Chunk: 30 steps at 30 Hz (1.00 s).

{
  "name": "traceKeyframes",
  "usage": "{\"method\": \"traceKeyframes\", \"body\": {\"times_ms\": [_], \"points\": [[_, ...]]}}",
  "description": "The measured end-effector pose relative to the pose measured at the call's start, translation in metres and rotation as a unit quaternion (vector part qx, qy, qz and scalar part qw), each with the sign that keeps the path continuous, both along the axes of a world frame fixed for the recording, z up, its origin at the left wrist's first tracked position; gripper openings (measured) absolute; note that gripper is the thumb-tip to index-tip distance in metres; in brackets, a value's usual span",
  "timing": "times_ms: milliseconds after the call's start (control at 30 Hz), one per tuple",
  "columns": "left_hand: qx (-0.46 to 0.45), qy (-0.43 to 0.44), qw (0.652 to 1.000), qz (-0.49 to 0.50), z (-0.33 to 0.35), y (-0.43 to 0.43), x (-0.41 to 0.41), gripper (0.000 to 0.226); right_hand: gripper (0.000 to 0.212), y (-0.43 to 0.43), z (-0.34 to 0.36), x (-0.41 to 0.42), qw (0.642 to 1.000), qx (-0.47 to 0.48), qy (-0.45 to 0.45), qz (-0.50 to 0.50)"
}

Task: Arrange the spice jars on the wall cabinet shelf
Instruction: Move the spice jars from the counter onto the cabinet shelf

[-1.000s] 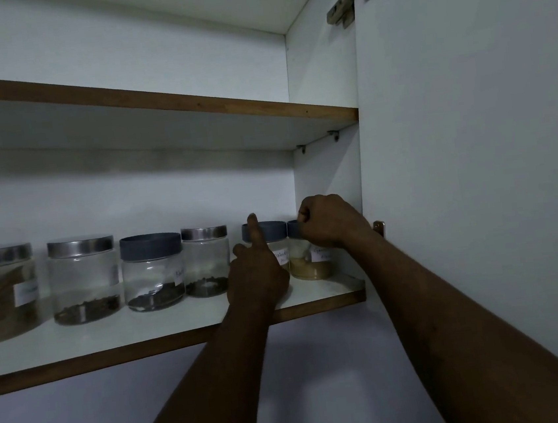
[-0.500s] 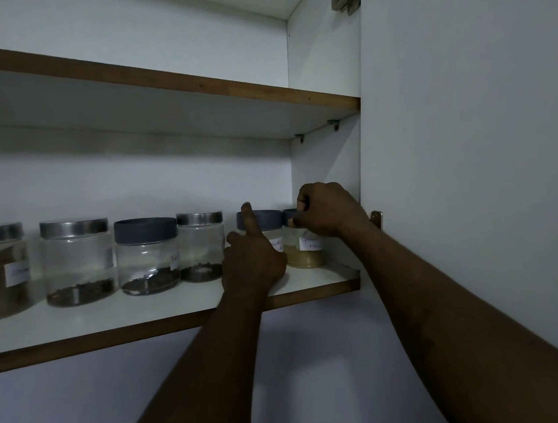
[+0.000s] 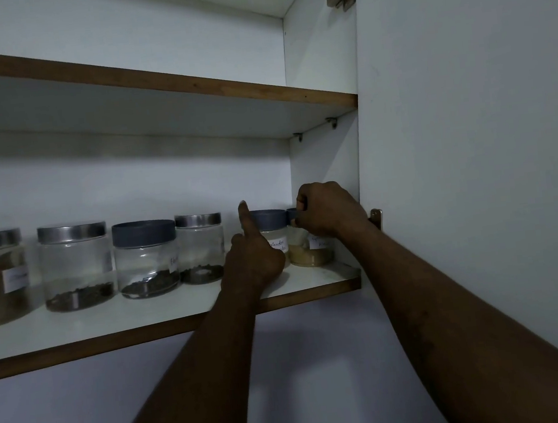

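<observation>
Shelf (image 3: 164, 313) lower in view (slightly)

We are in a home kitchen. We see a white wall cabinet (image 3: 327, 158) with its door (image 3: 471, 156) open. Inside the cabinet, labelled spice jars (image 3: 145, 260) stand in a row.

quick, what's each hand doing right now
Left hand: holding nothing, index finger pointing up beside a blue-lidded clear jar.
Right hand: fingers closed on the blue-lidded jar of tan powder.

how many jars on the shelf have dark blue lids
3: one mid-row, one behind the left hand, one at the far right gripped by the right hand. None seems hidden.
</observation>
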<state>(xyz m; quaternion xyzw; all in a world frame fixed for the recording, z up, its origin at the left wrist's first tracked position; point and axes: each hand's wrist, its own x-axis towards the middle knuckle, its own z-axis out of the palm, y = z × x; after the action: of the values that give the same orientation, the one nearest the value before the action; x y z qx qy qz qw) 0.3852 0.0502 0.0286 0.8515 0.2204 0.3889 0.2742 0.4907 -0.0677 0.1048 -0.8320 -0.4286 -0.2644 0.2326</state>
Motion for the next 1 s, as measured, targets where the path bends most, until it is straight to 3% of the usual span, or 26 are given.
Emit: {"method": "traceKeyframes", "body": {"times_ms": [700,1000], "points": [[-0.034,0.001,0.999,0.004,-0.0016,0.0028,-0.0025,0.118,0.028,0.0018,-0.0033,0.0021,1.0,0.003,-0.012,-0.012],[-0.016,0.016,1.0,0.007,-0.0044,0.0064,-0.0004,0.133,0.028,0.0006,-0.0033,0.002,1.0,0.001,-0.012,-0.02]]}}
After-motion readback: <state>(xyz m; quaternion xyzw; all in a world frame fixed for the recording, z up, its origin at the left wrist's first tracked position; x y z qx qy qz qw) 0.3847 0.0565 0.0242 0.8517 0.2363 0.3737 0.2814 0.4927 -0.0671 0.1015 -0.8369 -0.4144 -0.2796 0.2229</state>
